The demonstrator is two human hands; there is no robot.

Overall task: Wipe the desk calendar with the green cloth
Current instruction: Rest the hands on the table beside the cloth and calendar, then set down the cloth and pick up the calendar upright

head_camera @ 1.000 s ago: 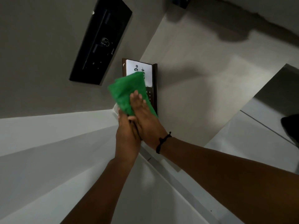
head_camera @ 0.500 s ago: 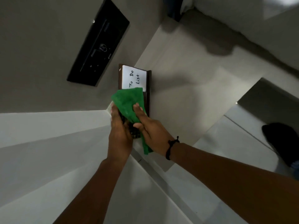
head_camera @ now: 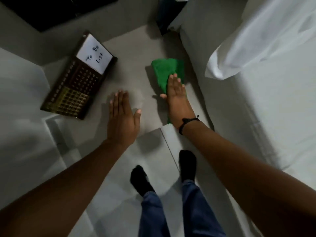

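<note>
The desk calendar (head_camera: pixel 75 86), a dark brown board with gold date tiles and a white "To Do List" card, lies flat on the grey desk (head_camera: pixel 130 53) at the left. My left hand (head_camera: pixel 122 117) rests flat and open on the desk, just right of the calendar and apart from it. The green cloth (head_camera: pixel 164 71) lies on the desk further right. My right hand (head_camera: pixel 176 93) lies flat on the cloth's near part with its fingers straight, pressing it down.
A black panel (head_camera: pixel 51 9) is at the top left. A white bed with a sheet (head_camera: pixel 256 40) fills the right side. Below the desk edge are my legs and black socks (head_camera: pixel 142 180) on the pale floor.
Both hands have let go of the calendar, which now lies flat on the desk. My right hand has carried the cloth to the right and laid it down. The view has tilted downward.
</note>
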